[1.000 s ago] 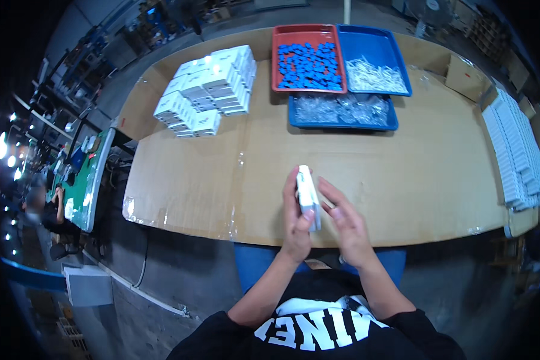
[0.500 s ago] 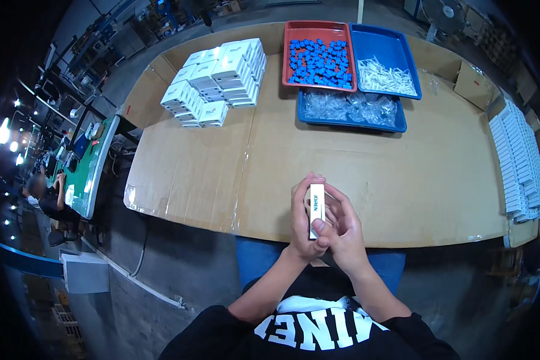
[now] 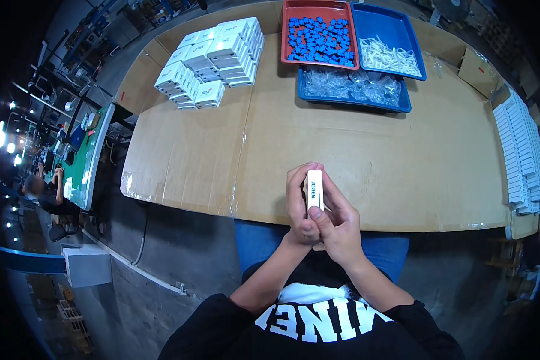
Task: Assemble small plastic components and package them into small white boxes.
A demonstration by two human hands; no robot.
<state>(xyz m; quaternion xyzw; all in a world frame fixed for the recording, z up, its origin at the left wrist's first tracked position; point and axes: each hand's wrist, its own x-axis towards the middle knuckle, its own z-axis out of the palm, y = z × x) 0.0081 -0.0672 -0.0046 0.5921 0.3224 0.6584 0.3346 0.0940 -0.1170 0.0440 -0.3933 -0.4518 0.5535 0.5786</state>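
Note:
A small white box with printing on its narrow side stands between my two hands, over the near edge of the cardboard-covered table. My left hand is wrapped along the box's left side. My right hand closes round the other side, its thumb pressed on the box's lower end. The fingertips of both hands meet beyond its far end. My palms hide most of the box's broad faces.
Stacked white boxes stand at the far left. At the back are a red tray of blue pieces, a blue tray of white sticks, and a lower blue tray of clear plastic bags. White boxes line the right edge. Another person sits far left.
The whole table has shifted upward in the picture as the view tilted. My hands still clasp the white box, with the right thumb and fingers slightly moved.

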